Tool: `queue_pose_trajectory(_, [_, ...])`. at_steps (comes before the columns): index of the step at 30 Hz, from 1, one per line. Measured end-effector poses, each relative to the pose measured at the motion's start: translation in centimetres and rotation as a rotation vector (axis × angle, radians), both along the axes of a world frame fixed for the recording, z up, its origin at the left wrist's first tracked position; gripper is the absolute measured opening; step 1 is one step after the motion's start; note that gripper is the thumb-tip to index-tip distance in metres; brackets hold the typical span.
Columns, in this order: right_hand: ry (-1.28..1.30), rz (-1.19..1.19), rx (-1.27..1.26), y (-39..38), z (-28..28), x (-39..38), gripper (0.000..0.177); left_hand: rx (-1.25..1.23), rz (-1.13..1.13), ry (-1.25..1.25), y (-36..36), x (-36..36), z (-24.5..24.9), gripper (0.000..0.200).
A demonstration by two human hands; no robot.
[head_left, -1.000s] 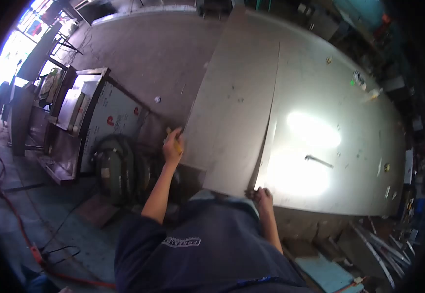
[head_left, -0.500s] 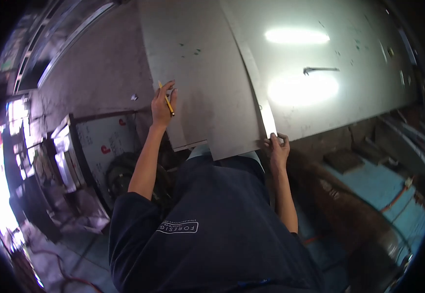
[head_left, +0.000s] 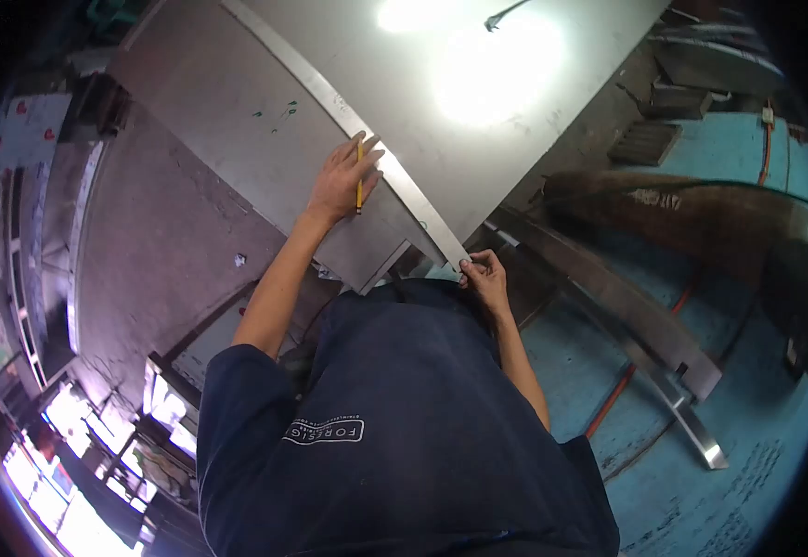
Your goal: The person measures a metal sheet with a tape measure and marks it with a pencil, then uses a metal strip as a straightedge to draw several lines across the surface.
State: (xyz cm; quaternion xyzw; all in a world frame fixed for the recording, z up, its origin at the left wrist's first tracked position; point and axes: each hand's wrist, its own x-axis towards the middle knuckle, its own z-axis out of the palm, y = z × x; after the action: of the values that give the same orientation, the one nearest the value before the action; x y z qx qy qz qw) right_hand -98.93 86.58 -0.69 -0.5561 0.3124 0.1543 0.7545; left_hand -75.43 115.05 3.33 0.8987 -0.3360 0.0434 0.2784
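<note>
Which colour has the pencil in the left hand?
Yellow pencil, seen best in the current head view.

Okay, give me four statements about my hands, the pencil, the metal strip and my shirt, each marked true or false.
One: your left hand holds a yellow pencil. True.
Two: the left hand's fingers reach over the metal strip. True.
Three: your right hand is at the strip's far end. False; it grips the end nearest your body.
Four: your dark blue shirt has no lettering. False; white lettering shows on it.
</note>
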Motion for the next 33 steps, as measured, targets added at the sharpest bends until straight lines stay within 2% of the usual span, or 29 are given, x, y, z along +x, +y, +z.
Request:
queue_pose_trajectory(2, [-0.004, -0.041, 0.022, 0.5, -0.4, -0.6, 0.030, 0.032, -0.093, -0.020, -0.6, 0.1, -0.3, 0.048])
queue_pose_trajectory(5, [-0.021, -0.093, 0.041, 1.3, -1.0, -0.7, 0.031, 0.143, -0.193, 0.025, -0.9, 0.0, -1.4, 0.047])
queue_pose_trajectory(10, [0.014, -0.261, 0.008, 3.1, -0.5, -0.6, 0.033, 0.188, -0.182, 0.025, 0.0, -0.8, -1.8, 0.048])
queue_pose_trajectory(13, [0.041, -0.356, -0.098, 4.0, -0.4, -0.1, 0.031, 0.196, -0.171, 0.001, 0.9, -0.5, -1.8, 0.048])
queue_pose_trajectory(19, [0.068, -0.494, -0.312, 7.4, 0.4, 1.1, 0.037, 0.157, -0.147, 0.011, 3.0, -0.1, -2.4, 0.049])
queue_pose_trajectory(21, [0.087, -0.448, -0.543, 8.6, 0.9, 1.2, 0.040, 0.120, -0.156, 0.019, 3.5, 0.0, -2.3, 0.048])
queue_pose_trajectory(25, [0.080, -0.582, -0.520, 10.7, 1.7, 1.7, 0.042, 0.106, -0.198, 0.035, 4.5, 0.4, -2.0, 0.046])
queue_pose_trajectory(28, [0.073, -0.542, -0.632, 10.8, 1.3, 1.7, 0.037, 0.098, -0.249, 0.051, 5.2, 0.5, -2.1, 0.045])
queue_pose_trajectory(32, [0.061, -0.625, -0.726, 11.7, 0.5, 1.7, 0.036, 0.083, -0.306, -0.006, 5.8, 1.0, -2.5, 0.043])
queue_pose_trajectory(33, [-0.010, -0.708, -0.726, 12.0, -0.2, 2.0, 0.035, 0.079, -0.310, -0.026, 5.7, 1.2, -2.5, 0.042])
